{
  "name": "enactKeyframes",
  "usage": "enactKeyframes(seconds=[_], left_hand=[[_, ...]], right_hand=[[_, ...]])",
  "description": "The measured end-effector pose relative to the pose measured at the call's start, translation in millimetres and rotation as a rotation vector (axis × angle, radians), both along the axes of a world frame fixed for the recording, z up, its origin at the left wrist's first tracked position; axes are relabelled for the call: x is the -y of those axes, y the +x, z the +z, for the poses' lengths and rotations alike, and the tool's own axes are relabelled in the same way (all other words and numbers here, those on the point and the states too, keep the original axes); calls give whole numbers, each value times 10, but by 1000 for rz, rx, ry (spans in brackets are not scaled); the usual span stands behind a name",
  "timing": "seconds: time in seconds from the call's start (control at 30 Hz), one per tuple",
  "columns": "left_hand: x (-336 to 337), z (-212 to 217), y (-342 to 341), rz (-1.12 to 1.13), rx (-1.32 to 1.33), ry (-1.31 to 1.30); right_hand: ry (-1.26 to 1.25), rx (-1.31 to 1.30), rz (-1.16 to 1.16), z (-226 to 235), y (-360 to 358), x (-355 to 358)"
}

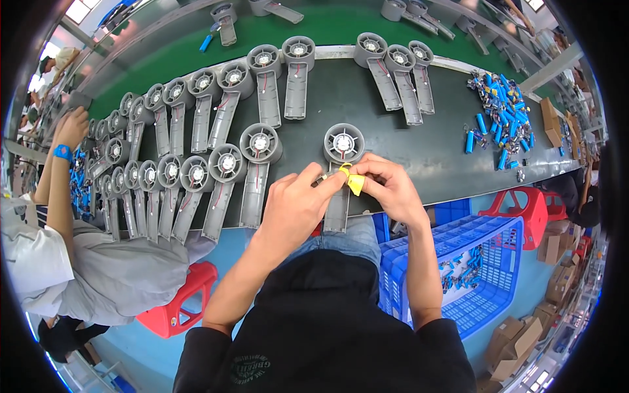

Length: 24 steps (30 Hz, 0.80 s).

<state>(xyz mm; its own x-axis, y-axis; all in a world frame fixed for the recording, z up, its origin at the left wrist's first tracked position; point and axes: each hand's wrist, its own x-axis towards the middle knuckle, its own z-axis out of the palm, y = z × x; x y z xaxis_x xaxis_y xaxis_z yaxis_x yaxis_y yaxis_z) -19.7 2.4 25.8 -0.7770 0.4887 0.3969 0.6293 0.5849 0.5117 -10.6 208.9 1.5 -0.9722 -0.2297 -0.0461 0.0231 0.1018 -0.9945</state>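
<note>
A grey handheld-fan housing [344, 143] with a round fan head lies right in front of me, its open handle pointing my way. Over that handle, my left hand [296, 200] is closed, thumb and fingertips pinched at a small yellow piece [356, 182] that looks like tape or soft film. A small dark, ridged item [319, 180] shows by its fingers; its kind is unclear. From the other side, my right hand [392, 188] pinches the yellow piece between thumb and fingers. The fingers hide part of the handle's inside.
Rows of similar grey fan housings [226, 164] stand to the left, and several more at the back. Blue cylindrical batteries with wires [504, 118] are heaped at the right. A blue crate [458, 229] sits below the bench edge. At far left, a co-worker's hand [72, 128] reaches over the bench.
</note>
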Motion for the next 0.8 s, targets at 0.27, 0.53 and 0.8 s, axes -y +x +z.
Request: enactKeyframes(seconds=[0.27, 0.53, 0.8], left_hand=[[-108, 48, 52, 196, 349, 401], [-34, 47, 153, 145, 576, 433], [-4, -179, 231, 106, 610, 524]], right_hand=[[418, -601, -247, 15, 164, 261], [530, -748, -387, -180, 152, 322], [443, -688, -356, -160, 133, 327]])
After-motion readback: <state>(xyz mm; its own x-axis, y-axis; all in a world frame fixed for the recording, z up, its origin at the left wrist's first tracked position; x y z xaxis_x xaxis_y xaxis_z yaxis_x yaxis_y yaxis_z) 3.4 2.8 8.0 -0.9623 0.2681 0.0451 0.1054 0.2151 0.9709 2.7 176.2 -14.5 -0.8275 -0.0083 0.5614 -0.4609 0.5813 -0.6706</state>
